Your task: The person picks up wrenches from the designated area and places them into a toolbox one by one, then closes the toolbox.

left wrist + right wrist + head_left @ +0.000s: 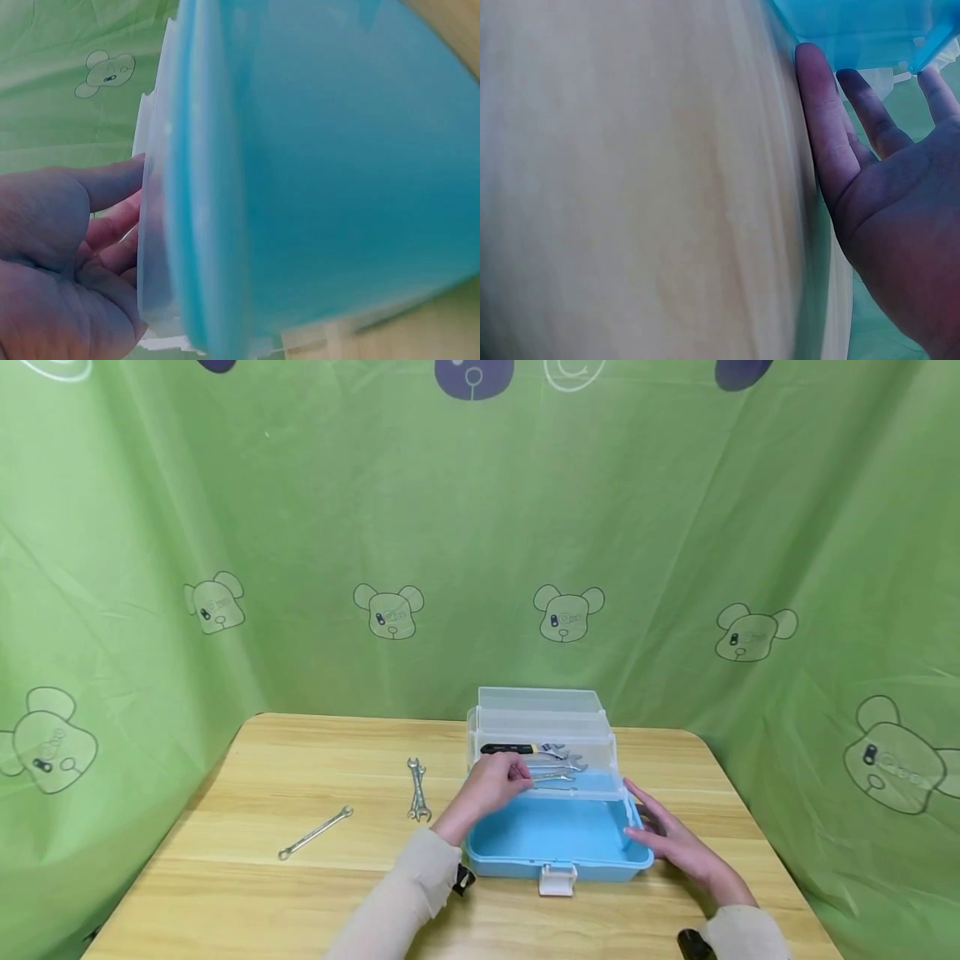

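A blue toolbox stands open on the table, its translucent tiered trays raised at the back. My left hand is over the front tray, fingers curled at the near end of a small silver wrench. In the left wrist view, the tray wall partly hides these fingers. Other wrenches and a black-and-yellow-handled adjustable wrench lie in the tray. My right hand rests against the box's right side, fingers extended; the right wrist view shows its fingertips at the blue wall.
Left of the box, two silver wrenches lie together on the wooden table. Farther left lies a single combination wrench. A white latch hangs at the box's front. Green printed cloth surrounds the table.
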{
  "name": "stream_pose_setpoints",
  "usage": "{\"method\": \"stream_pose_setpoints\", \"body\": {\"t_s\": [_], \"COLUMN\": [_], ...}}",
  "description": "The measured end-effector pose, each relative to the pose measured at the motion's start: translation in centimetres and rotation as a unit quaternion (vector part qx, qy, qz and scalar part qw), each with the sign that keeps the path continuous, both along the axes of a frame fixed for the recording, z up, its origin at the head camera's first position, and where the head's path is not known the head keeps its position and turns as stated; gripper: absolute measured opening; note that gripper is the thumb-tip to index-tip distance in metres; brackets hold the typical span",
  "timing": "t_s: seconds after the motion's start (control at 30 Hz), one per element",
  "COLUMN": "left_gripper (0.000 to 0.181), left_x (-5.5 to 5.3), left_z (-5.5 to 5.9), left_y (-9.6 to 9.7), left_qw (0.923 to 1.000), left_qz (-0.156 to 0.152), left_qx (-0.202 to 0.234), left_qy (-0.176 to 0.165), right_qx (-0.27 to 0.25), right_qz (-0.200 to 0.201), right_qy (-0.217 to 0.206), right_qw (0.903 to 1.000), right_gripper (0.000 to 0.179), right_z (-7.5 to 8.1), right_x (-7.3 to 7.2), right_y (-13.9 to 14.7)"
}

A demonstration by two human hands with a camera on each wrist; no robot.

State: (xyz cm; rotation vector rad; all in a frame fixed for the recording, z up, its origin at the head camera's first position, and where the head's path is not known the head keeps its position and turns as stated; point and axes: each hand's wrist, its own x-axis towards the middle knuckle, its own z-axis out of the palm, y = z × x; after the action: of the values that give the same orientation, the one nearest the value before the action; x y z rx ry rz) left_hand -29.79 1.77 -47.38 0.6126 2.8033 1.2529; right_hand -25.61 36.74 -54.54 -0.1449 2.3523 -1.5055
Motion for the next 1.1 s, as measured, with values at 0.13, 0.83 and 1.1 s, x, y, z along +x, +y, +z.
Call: {"method": "stream_pose_setpoints", "body": {"t_s": [0.13,0.83,1.1], "left_gripper": [0.006,0.005,0.008], "left_x": [-0.1,0.3,0.3], "left_z": [-0.1,-0.2,-0.3], "left_y": [-0.2,-0.9,-1.2], "left_qw": [0.9999,0.9992,0.9987], "left_qz": [-0.006,-0.031,-0.047], "left_qx": [-0.009,-0.011,0.005], "left_qy": [0.003,0.022,0.019], "right_qx": [0.001,0.008,0.010], "right_qz": [-0.002,-0.002,0.000], "right_qy": [-0.003,0.003,0.008], "right_qw": [1.0000,1.0000,0.9999], "right_gripper": [0.086,0.087,0.086], "right_z": [0.0,-0.2,-0.1], "right_x": [0.0,0.0,0.0], "right_y": [-0.1,-0.1,0.0]}}
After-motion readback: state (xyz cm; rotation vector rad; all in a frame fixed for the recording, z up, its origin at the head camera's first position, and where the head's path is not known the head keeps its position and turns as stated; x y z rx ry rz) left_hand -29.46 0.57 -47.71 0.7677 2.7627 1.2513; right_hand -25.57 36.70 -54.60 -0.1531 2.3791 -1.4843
